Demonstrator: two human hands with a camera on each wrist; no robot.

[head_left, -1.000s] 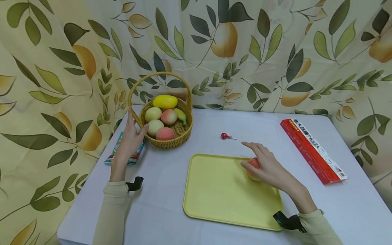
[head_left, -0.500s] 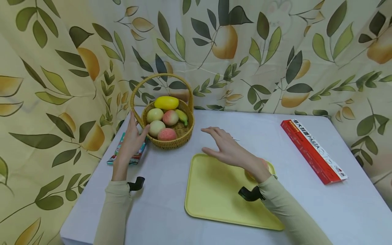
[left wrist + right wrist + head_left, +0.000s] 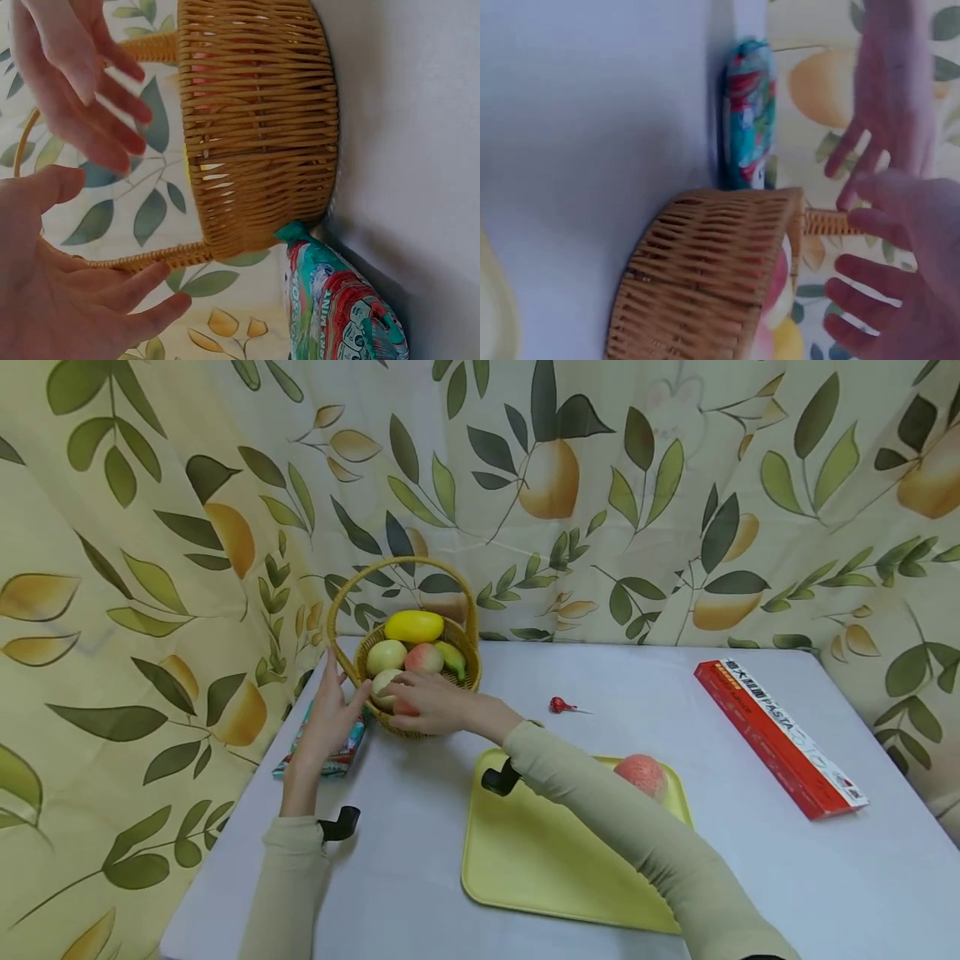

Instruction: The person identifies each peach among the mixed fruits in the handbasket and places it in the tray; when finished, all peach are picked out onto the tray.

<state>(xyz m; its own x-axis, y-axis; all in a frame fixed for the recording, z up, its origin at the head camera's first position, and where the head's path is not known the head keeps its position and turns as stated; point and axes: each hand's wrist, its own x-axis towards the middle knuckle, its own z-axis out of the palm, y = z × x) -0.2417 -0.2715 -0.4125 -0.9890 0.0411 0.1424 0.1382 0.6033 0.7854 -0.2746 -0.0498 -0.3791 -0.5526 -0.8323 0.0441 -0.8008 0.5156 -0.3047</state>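
Note:
My left hand (image 3: 327, 718) rests its straight fingers along the left side of the handle of the wicker basket (image 3: 471, 683). My right hand (image 3: 435, 703) hovers over the basket's front rim, fingers spread and slightly bent, holding nothing in the right wrist view. Beneath it a pale peach (image 3: 384, 681) and a pink peach (image 3: 405, 708) are partly hidden. Behind them sit a green-white peach (image 3: 386, 657), a pink-and-cream peach (image 3: 424, 658), a yellow mango-like fruit (image 3: 414, 627) and a banana (image 3: 452, 658). Another pink peach (image 3: 642, 777) lies on the yellow tray (image 3: 540, 877).
A teal-and-red snack packet (image 3: 345, 758) lies beside the basket, under my left forearm. A red lollipop (image 3: 558, 704) lies behind the tray. At the right is a long red pasta box (image 3: 780, 739). A leaf-print curtain (image 3: 555, 543) hangs behind the table.
My right hand has let go of the peach on the tray and swung left across the table to the basket. My left hand has stayed at the basket handle.

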